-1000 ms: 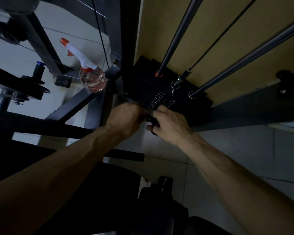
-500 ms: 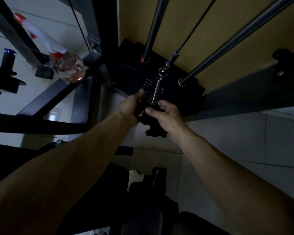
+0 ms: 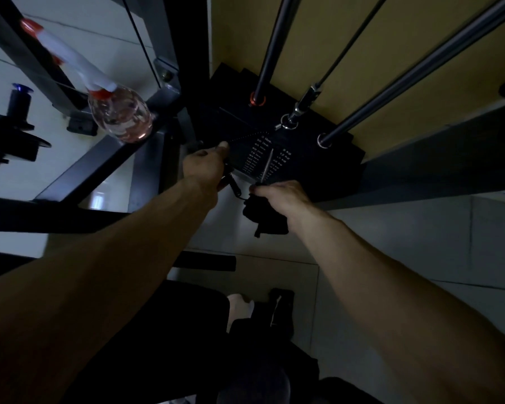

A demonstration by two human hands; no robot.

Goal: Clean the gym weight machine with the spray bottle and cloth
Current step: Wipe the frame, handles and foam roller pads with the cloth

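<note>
Holding pinkish liquid, spray bottle (image 3: 120, 115) seemingly rests on frame (image 3: 99, 161).

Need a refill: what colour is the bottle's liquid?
Pale pink, seen through the clear bottle; head view.

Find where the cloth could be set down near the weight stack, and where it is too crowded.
Free: the grey floor tiles right of the right hand and its cloth, below the base rail. Crowded: the weight stack top, with guide rods, cable and the left hand.
</note>
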